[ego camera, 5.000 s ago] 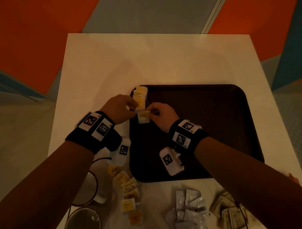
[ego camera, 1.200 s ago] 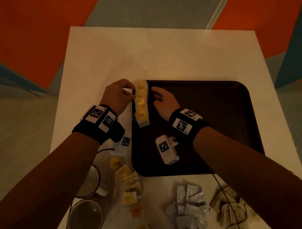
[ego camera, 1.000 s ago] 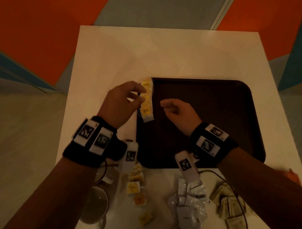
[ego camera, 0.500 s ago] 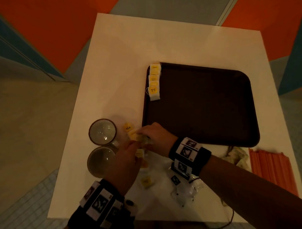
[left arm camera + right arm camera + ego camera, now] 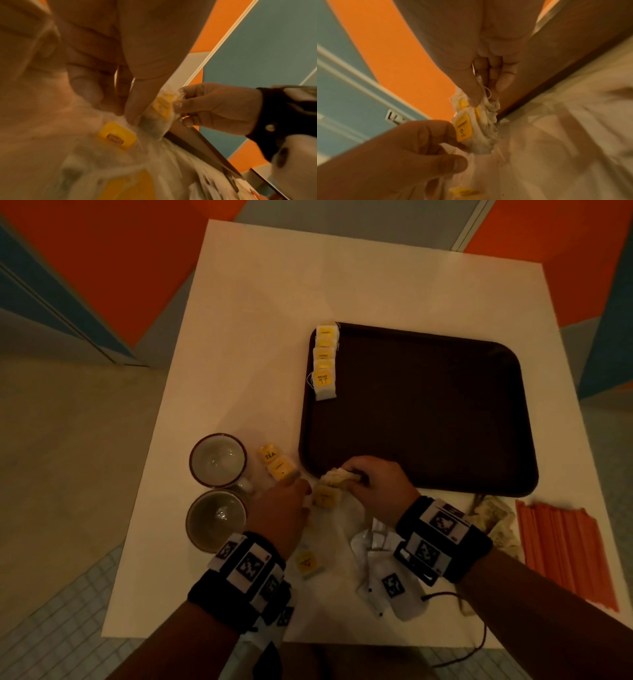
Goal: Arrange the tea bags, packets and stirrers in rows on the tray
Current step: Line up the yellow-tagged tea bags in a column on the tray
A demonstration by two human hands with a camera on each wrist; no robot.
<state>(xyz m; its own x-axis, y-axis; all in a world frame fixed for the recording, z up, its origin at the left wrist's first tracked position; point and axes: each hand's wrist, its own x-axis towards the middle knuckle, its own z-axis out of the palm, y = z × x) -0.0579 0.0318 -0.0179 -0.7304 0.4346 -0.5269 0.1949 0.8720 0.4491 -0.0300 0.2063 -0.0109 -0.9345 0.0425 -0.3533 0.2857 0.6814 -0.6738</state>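
Observation:
A row of yellow-tagged tea bags (image 5: 324, 361) lies along the far left edge of the dark brown tray (image 5: 428, 412). My right hand (image 5: 352, 477) grips a bunch of tea bags (image 5: 337, 475) at the tray's near left corner; in the right wrist view its thumb and fingers pinch the bunch (image 5: 481, 121) from above. My left hand (image 5: 306, 494) is next to it, its thumb and finger pinching a tea bag (image 5: 327, 497) at the bottom of the bunch. Loose tea bags (image 5: 275, 462) lie on the white table.
Two cups (image 5: 218, 460) (image 5: 215, 520) stand left of my hands. One more tea bag (image 5: 308, 564) lies near my left wrist. White packets (image 5: 368, 542), brownish packets (image 5: 496, 518) and orange stirrers (image 5: 565, 553) lie near the front right. The table (image 5: 274, 302) ends close behind my wrists.
Both hands left the row on the tray and came back to the loose tea bags by the near left corner. My right hand now holds a bunch of them.

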